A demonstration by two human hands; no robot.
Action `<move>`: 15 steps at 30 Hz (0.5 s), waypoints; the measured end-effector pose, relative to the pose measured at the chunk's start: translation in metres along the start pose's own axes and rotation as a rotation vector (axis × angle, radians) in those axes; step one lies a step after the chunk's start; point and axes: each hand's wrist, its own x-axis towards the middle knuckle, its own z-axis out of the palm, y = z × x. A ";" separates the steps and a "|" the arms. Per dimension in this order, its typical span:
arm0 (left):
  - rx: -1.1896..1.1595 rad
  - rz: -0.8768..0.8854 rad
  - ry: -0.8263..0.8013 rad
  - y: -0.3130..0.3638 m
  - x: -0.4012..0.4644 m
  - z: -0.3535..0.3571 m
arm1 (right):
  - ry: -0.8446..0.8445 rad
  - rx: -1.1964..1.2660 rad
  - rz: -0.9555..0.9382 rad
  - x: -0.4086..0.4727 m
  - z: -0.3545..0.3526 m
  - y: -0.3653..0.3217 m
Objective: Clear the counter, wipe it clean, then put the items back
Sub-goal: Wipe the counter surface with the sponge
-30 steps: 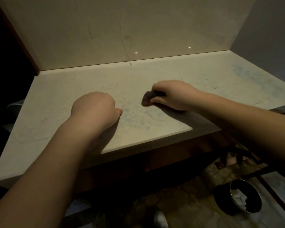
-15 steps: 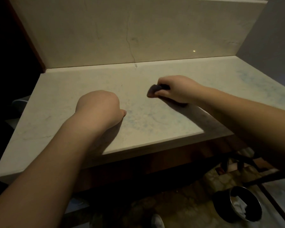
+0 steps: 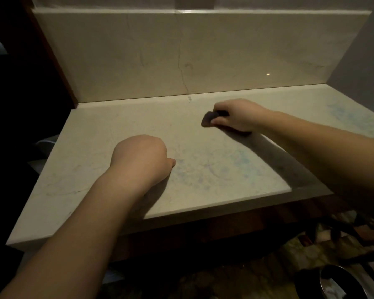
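— What have your hands got hold of?

— My right hand (image 3: 238, 116) is curled over a small dark cloth (image 3: 208, 120), fingers and thumb pinched round it, pressing it flat onto the counter (image 3: 121, 124) toward the back, a little right of the middle. Only the cloth's left end pokes out past my fingertips; the rest is under my palm. My left hand (image 3: 140, 158) holds nothing that I can see. It sits as a closed fist, knuckles up, resting on the counter nearer the front edge, with the thumb tip sticking out to the right.

— How far apart are the two?

— Well apart, with bare stone between them. That stretch has a faint bluish smear (image 3: 227, 167) across it, and there is another bluish patch (image 3: 343, 111) at the far right of the top.

— Any label or writing to read?

— None I can make out; the light is dim and the cloth shows no mark.

— What else is around you?

— A pale stone backsplash (image 3: 225, 52) stands along the rear edge, with a thin crack (image 3: 180, 67) running down near its middle and a small bright glint (image 3: 268, 74) to the right. A grey wall (image 3: 363, 61) closes the right side. Down on the floor at lower right sits a dark round bin (image 3: 341, 283) with a shiny rim. Nothing stands in the cloth's path on the counter.
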 end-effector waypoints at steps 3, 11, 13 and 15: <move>-0.006 -0.012 -0.023 0.001 0.001 -0.002 | 0.045 0.001 -0.008 0.026 0.009 -0.010; 0.019 -0.007 -0.049 -0.001 0.003 -0.003 | -0.104 0.054 -0.299 0.000 0.006 -0.038; 0.001 -0.010 -0.054 -0.001 0.002 -0.003 | -0.027 0.030 -0.150 0.037 0.005 -0.024; 0.004 -0.012 -0.051 0.000 0.003 -0.003 | 0.025 0.016 -0.031 0.073 0.009 -0.019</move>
